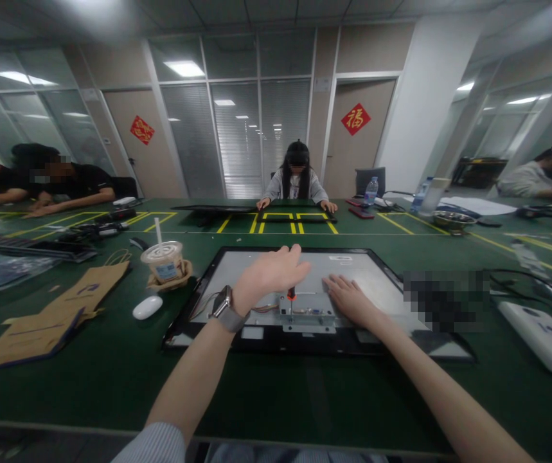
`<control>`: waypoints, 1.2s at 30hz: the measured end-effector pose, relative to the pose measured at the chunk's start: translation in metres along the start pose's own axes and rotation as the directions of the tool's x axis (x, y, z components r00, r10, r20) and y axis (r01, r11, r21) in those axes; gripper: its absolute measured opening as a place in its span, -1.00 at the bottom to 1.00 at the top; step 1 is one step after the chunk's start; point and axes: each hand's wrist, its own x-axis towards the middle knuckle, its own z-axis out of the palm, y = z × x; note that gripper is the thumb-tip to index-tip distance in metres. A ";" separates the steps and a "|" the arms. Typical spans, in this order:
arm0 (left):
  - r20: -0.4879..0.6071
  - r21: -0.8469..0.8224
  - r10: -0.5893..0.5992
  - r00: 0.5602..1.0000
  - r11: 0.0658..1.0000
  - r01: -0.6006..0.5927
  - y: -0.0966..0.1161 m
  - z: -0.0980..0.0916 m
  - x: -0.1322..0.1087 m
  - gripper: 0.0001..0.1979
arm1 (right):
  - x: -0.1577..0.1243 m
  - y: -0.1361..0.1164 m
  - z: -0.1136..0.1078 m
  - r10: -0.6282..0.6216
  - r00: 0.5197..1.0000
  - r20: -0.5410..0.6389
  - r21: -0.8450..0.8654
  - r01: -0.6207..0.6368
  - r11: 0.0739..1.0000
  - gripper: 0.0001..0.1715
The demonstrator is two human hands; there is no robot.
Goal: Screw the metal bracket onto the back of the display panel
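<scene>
A large flat display panel (376, 276) with a grey metal back and black frame lies on the table before me. My left hand (272, 273), with a watch on the wrist, is above its middle, around the top of a screwdriver (292, 294) with a black and orange handle. The screwdriver stands upright, its shaft pointing down at a metal bracket with a small circuit board (307, 320) near the panel's near edge. Thin wires (265, 308) run left from the board. My right hand (350, 299) rests flat on the panel, fingers spread, right of the bracket.
Left of the panel are a drink cup (164, 260) with a straw, a white mouse (147, 307) and brown paper bags (58, 308). A white device (543, 337) and cables lie at right. Across the green table (266, 392) a person handles a black frame (297, 215); others sit at both sides.
</scene>
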 end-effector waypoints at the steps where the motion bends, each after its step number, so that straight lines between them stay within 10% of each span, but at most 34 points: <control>1: 0.024 -0.016 0.002 1.000 1.000 -0.002 -0.002 -0.001 0.001 -0.76 | 0.000 0.000 0.000 0.001 1.000 -0.006 0.003 -0.001 1.000 -0.45; 21: 0.198 -0.196 0.297 0.934 0.946 -0.260 -0.016 -0.001 0.001 -0.72 | -0.003 -0.005 -0.010 0.011 0.999 0.042 -0.019 -0.010 1.000 -0.44; 28: 0.070 -0.185 0.168 0.983 0.971 -0.153 -0.013 0.005 0.009 -0.82 | -0.002 -0.001 -0.004 -0.010 1.000 -0.014 0.008 0.010 1.000 -0.46; 32: -0.054 -0.105 0.008 0.999 0.994 -0.014 -0.006 0.013 0.012 -0.75 | -0.001 0.000 -0.017 -0.024 0.987 -0.160 0.130 0.045 0.991 -0.50; 36: -0.155 -0.032 -0.054 0.986 0.998 0.050 -0.006 0.020 0.015 -0.63 | -0.004 -0.021 -0.046 0.067 0.874 -0.482 0.528 0.228 0.818 -0.62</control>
